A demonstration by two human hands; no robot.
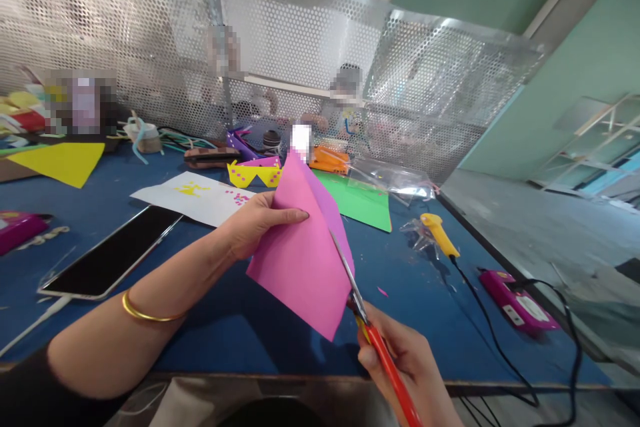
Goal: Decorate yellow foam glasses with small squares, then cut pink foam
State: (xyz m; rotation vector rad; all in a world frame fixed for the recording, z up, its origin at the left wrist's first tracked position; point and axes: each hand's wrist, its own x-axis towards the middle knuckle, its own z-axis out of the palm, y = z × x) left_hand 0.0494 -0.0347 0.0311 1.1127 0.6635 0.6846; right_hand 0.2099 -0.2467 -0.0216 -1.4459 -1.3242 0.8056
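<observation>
A folded sheet of pink paper [300,253] is held up over the blue table by my left hand [257,221], its thumb on the front face and its other fingers hidden behind the sheet. My right hand [403,360] is closed round the red handles of a pair of scissors [383,353]. The metal blades lie along the right side of the pink paper, one of them across its face. On the table right of the scissors is a small pink scrap [383,292].
A phone [117,253] and white sheet [193,195] lie left. Behind are yellow paper glasses [255,175], green paper [367,203] and a clear bag [400,180]. A yellow glue gun [440,235] and magenta power box [520,301], with black cables, lie right. Perforated metal panels stand behind.
</observation>
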